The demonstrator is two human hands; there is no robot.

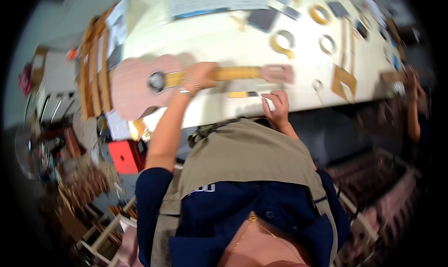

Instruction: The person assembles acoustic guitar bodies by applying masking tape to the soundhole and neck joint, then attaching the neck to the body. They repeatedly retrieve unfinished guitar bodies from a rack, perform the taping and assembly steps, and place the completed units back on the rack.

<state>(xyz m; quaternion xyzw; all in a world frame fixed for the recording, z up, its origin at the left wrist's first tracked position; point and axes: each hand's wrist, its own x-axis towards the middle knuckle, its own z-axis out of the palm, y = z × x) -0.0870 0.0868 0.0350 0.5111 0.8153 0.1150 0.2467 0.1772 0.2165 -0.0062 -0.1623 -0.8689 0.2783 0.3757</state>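
At near left, a bright red rectangular box [126,156] sits below the table edge, its contents hidden. On the white worktable [200,39], a bare pinkish wooden guitar [170,78] lies flat, headstock [277,74] to the right, apparently so the tabletop takes its weight. The left hand [201,75] is wrapped over its yellow-covered neck [240,73], seemingly to steady it. Nearer, a slim yellow-and-black tool [242,94] lies roughly parallel, probably for easy reach; just right of it, the right hand [278,106] hovers, thumb and fingers parted, gripping nothing visible. Farther right rests a round yellow tape roll [312,14].
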